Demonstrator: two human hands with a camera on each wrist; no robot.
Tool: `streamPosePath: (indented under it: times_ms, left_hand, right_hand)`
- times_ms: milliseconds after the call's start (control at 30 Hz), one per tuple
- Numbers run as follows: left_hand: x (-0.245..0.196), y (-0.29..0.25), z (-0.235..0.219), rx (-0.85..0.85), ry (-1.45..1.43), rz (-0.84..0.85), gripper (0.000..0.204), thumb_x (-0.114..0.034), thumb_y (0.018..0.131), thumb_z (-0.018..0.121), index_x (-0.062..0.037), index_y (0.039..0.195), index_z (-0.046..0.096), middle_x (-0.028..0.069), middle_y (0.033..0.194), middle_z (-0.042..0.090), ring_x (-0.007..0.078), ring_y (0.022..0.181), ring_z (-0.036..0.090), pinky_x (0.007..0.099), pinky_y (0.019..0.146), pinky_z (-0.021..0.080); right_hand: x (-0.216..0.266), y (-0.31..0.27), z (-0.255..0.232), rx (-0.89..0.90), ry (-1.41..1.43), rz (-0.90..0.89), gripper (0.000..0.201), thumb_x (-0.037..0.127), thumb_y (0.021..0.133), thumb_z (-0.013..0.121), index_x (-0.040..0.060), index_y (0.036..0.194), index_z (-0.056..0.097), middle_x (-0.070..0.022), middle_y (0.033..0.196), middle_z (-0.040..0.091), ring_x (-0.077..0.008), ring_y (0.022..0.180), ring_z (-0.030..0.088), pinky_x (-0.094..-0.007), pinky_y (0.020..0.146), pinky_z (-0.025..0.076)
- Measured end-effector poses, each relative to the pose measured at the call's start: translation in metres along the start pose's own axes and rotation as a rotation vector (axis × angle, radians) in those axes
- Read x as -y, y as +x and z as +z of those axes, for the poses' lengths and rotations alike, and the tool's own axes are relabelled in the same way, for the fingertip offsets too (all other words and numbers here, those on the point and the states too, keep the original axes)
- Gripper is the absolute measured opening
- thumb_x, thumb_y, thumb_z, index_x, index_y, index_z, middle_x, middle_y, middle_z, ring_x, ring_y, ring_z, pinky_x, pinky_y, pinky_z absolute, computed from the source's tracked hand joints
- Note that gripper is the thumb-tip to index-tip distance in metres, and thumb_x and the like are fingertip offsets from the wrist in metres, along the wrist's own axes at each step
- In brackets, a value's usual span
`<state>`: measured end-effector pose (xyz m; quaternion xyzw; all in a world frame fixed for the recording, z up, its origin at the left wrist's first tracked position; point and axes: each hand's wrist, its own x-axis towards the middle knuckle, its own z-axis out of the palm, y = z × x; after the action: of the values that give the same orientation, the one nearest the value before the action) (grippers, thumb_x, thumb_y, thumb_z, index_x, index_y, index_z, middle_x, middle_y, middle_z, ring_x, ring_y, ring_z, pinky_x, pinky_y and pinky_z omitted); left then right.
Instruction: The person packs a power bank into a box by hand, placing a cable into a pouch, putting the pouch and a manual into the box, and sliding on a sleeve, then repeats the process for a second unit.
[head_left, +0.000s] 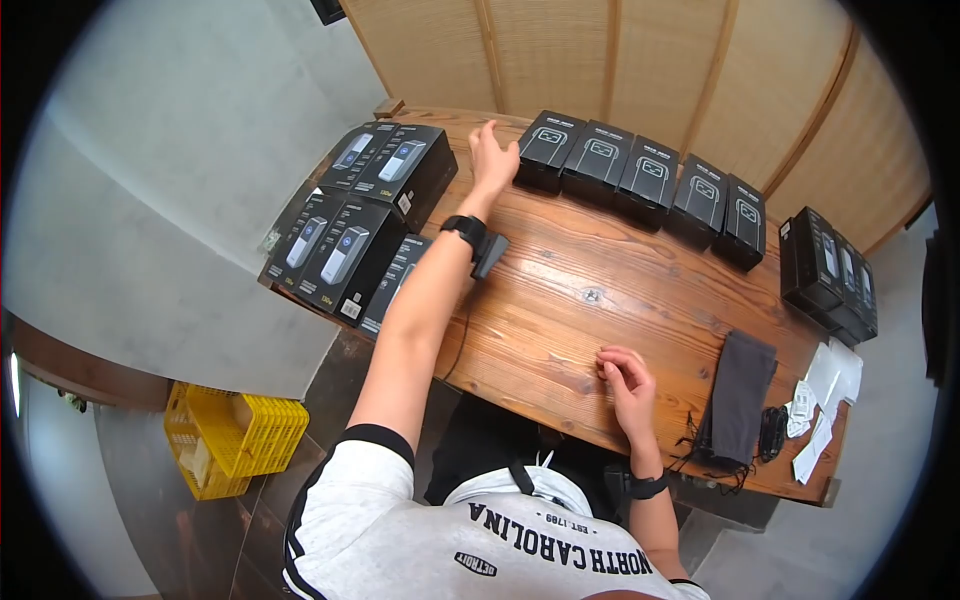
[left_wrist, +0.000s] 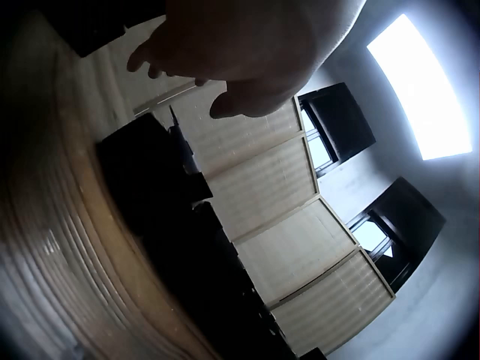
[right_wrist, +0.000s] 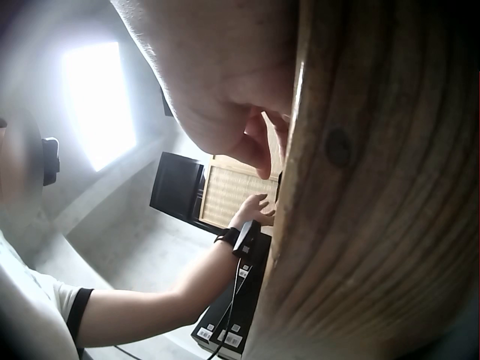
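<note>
My left hand [head_left: 493,162] reaches across to the far side of the table, right beside the end box [head_left: 548,150] of a row of black cartons. Its thumb and fingers stand apart with nothing between them, as the left wrist view of the hand [left_wrist: 232,45] also shows. Near the front edge, my right hand [head_left: 630,390] rests low over the wood, fingers loosely bent and holding nothing. Several black boxes with a pictured grey device, such as this one [head_left: 345,255], sit in a block at the left.
A dark cloth pouch [head_left: 738,395], a coiled black cable [head_left: 772,432] and crumpled white wrappers [head_left: 832,375] lie on the right of the wooden table [head_left: 540,320]. More boxes [head_left: 828,270] stand at the far right. A yellow crate [head_left: 270,435] is on the floor.
</note>
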<state>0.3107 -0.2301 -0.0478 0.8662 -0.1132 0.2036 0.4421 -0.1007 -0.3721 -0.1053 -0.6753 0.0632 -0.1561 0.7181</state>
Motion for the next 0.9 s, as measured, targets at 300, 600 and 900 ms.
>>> streamPosePath:
  times_ms: [300,600,900]
  left_hand:
    - [-0.006,0.056,-0.138,0.278,0.755,-0.363,0.105,-0.064,0.073,0.080,-0.0104,0.153,0.040,0.0270,0.156,0.038,0.0452,0.145,0.036,0.0673,0.111,0.033]
    - [0.014,0.056,-0.162,0.398,0.841,-0.348,0.125,-0.069,0.059,0.086,-0.0107,0.157,0.035,0.0300,0.155,0.037,0.0448,0.147,0.032,0.0547,0.116,0.031]
    - [0.008,0.050,-0.148,0.502,0.779,-0.163,0.126,-0.062,0.053,0.088,-0.0140,0.156,0.036,0.0299,0.140,0.053,0.0449,0.135,0.048,0.0499,0.110,0.039]
  right_hand:
    - [0.004,-0.003,0.001,0.015,-0.037,-0.020,0.015,0.001,0.099,0.061,-0.0036,0.108,0.072,-0.0114,0.119,0.063,-0.0171,0.108,0.063,-0.0275,0.091,0.052]
    - [0.004,-0.002,0.001,0.018,-0.064,-0.024,0.015,0.002,0.098,0.062,-0.0037,0.108,0.072,-0.0110,0.120,0.063,-0.0176,0.108,0.063,-0.0277,0.090,0.053]
    - [0.003,-0.002,0.001,0.016,-0.064,-0.026,0.015,0.004,0.099,0.062,-0.0046,0.107,0.071,-0.0121,0.120,0.063,-0.0175,0.107,0.062,-0.0285,0.091,0.053]
